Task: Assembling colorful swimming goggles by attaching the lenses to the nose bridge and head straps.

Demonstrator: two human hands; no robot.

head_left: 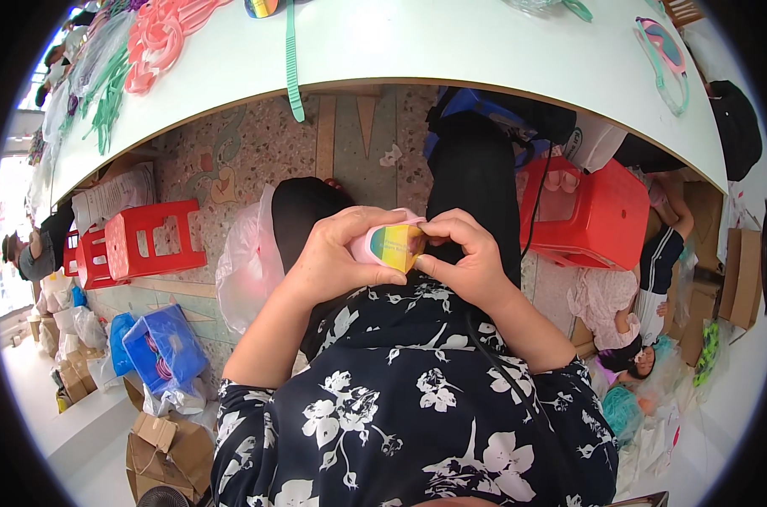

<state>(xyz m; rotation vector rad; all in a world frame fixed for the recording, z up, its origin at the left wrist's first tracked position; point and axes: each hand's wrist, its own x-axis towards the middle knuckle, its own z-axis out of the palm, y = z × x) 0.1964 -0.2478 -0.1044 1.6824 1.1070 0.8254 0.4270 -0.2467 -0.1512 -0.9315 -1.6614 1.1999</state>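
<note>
Over my lap, both hands are closed on a pair of pink swim goggles [369, 248] with a yellow and green printed film or card over the lens. My left hand [333, 253] wraps the goggles from the left, thumb along the lower edge. At their right end, my right hand [464, 258] pinches the edge between thumb and fingers. What exactly lies under the right fingertips is partly hidden. Beyond my hands, a green strap [292, 68] hangs over the edge of the white table [383, 51]. Another pair of goggles [660, 46] with a green strap lies at the table's right.
Coral straps [160, 42] and green straps [111, 84] are heaped at the table's left. Red stools [154, 241] stand to the left and another red stool [599, 211] to the right. A blue crate [165, 346] sits lower left. Two people [641, 359] are at the right.
</note>
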